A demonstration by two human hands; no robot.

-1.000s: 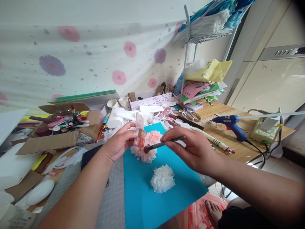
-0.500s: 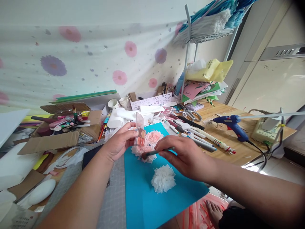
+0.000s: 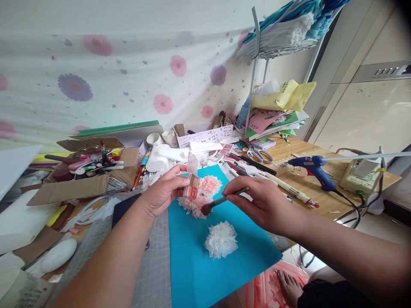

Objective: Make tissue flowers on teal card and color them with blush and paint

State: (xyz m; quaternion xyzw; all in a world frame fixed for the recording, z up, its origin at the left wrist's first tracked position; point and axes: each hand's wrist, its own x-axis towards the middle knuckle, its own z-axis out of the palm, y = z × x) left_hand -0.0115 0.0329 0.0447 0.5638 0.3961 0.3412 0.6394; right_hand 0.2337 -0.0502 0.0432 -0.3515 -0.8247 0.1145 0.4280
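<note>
Flowered sheet (image 3: 128,94) behind wooden table (image 3: 303,147)

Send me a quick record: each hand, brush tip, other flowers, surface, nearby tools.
Left hand: holds an open palette, clear lid raised
Right hand: grips a brush by its handle
Brush tip: at the nearer pink flower; contact cannot be told
Other flowers: farther pink flower; white flower, closer to the person
Surface: blue sheet under all three flowers
Nearby tools: scissors beyond the sheet; blue glue gun to the right
</note>
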